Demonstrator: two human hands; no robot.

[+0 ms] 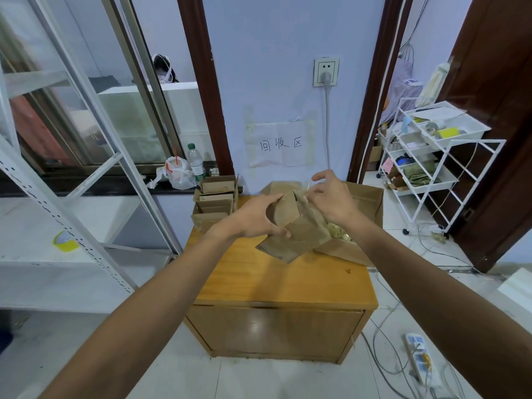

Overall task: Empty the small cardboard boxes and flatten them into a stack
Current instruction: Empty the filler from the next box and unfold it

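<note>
Above the wooden cabinet top (276, 280) I hold a small brown cardboard box (290, 214). My left hand (253, 217) grips its left side with fingers curled round it. My right hand (331, 200) pinches clear tape or plastic film at the box's top right. Under the box lie flattened pieces of cardboard (276, 249). A large open carton (362, 203) with yellowish filling (339, 234) stands at the back right of the cabinet. Several small boxes (216, 203) are piled at the back left corner.
A white metal shelf (57, 214) with a yellow tape roll (64, 240) stands on the left. A white wire cart (431, 156) is on the right by a dark door. Cables and a power strip (420, 361) lie on the floor. A bottle (195, 162) and a bag sit on the sill.
</note>
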